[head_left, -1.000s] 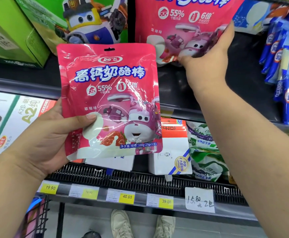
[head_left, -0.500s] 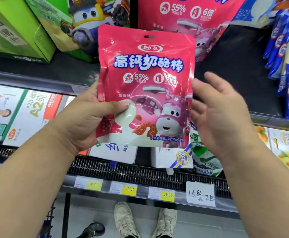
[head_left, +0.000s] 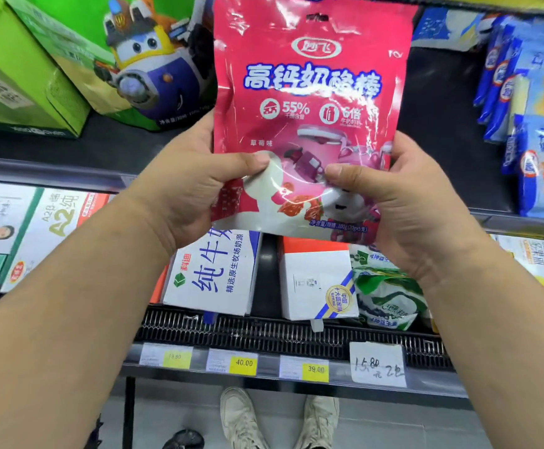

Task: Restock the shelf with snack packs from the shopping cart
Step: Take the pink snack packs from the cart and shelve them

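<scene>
My shelf (head_left: 442, 131) has bare dark room in the middle, behind the pink pack (head_left: 309, 92) I hold up. The green pack (head_left: 141, 76) blocks the left side. The blue packs (head_left: 495, 79) block the right side.

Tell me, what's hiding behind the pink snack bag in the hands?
Mostly covered. The pink snack bag, held by the left hand and right hand, blocks the shelf behind it. Only the green pack and blue packs show beside it.

The snack pack (head_left: 309, 92) hides fingers of left hand (head_left: 180, 192) and right hand (head_left: 403, 202).
</scene>
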Demonstrator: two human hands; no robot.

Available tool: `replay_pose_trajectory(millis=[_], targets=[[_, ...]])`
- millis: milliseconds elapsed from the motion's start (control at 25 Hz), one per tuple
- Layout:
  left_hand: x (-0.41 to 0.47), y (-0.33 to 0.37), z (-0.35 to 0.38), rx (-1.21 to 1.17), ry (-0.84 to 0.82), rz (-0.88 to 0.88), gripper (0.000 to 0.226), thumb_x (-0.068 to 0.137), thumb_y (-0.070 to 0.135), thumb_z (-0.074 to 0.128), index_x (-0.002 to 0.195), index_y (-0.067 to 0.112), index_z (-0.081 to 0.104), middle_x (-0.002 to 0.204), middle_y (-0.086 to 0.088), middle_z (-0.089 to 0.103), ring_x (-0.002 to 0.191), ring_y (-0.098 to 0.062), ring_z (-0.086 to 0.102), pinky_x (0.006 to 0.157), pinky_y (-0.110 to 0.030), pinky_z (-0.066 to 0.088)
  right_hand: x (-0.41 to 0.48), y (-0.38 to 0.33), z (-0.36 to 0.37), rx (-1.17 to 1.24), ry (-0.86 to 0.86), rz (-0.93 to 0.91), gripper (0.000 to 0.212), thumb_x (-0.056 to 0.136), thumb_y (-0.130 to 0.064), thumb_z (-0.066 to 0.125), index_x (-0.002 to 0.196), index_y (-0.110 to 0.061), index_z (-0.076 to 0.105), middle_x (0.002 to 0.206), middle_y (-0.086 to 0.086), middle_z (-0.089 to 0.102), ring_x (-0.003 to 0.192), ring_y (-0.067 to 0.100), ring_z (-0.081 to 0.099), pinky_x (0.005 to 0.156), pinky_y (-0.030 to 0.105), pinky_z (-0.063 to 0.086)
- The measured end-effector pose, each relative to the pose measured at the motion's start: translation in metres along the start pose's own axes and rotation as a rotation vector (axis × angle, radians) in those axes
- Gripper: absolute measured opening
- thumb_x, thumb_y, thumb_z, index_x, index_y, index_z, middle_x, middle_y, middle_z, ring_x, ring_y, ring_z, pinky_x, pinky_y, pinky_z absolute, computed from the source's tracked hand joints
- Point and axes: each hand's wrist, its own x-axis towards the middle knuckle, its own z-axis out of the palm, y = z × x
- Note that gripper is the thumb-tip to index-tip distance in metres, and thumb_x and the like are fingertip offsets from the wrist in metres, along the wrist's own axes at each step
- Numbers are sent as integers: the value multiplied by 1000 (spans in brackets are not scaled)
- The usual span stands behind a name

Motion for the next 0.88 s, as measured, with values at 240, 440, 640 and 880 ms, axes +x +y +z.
replay_pose_trajectory(millis=[240,440,640,880], targets=[[10,0,2,157,43,152,56,75,6,78,126,14,58,113,-10,73,103,-27,71,84,-40,59,23,-8,-2,-62,42,-238,48,78,10,71,117,-7,50,99,12,68,84,24,72,59,34,57],[29,-10,8,396,164,335,77,69,15,80,137,8,44,126,-7,65,116,-20,64,102,-44,50,47,-4,-2,-374,45,-422,52,79,-9,77,120,-13,46,113,7,67,102,21,69,82,42,59],[38,-16,7,547,229,414,78,70,22,78,138,11,42,126,-1,63,115,-12,62,102,-37,49,49,3,-15,-551,40,-406,71,70,-13,84,126,-15,40,117,-1,65,108,9,66,97,35,53],[42,-17,11,884,515,418,95,66,45,84,144,17,39,127,-6,51,111,-18,52,100,-29,42,55,6,-11,-748,274,-437,67,66,-21,85,118,-21,42,109,-6,67,101,11,67,90,34,56]])
